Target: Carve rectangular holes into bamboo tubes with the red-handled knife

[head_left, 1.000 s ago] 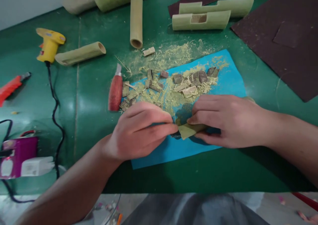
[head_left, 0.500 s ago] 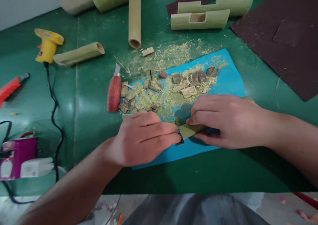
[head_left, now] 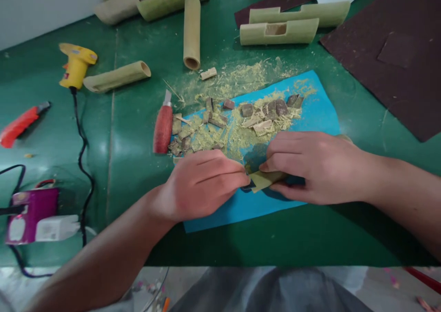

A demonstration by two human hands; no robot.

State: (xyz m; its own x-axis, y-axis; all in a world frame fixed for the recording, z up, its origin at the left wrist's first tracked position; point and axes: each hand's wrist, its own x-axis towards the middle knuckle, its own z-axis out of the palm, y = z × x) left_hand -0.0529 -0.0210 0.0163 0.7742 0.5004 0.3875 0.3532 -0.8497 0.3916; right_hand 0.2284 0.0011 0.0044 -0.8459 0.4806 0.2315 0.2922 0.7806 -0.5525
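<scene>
My right hand [head_left: 310, 167] is closed around a pale green bamboo tube [head_left: 262, 181] lying over the blue sheet [head_left: 213, 211]. Most of the tube is hidden under that hand. At its left end my left hand [head_left: 206, 181] pinches a small dark piece of sandpaper [head_left: 247, 188] against the bamboo; fingers cover much of it. Yellow-green dust and several brown scraps [head_left: 246, 110] lie just beyond the hands. A red-handled knife [head_left: 163, 128] rests left of the scraps, blade pointing away.
Several bamboo tubes [head_left: 192, 31] lie at the back, some with cut notches [head_left: 279, 31]. Dark brown sheets [head_left: 389, 73] cover the right. On the left are a yellow corded tool [head_left: 77, 66], a red-handled cutter [head_left: 20, 126] and a purple box [head_left: 37, 211] with cables.
My left hand has shifted slightly at the tube's end, and less of the dark sandpaper shows below its fingers. My right hand keeps its hold. The whole view has shifted a little.
</scene>
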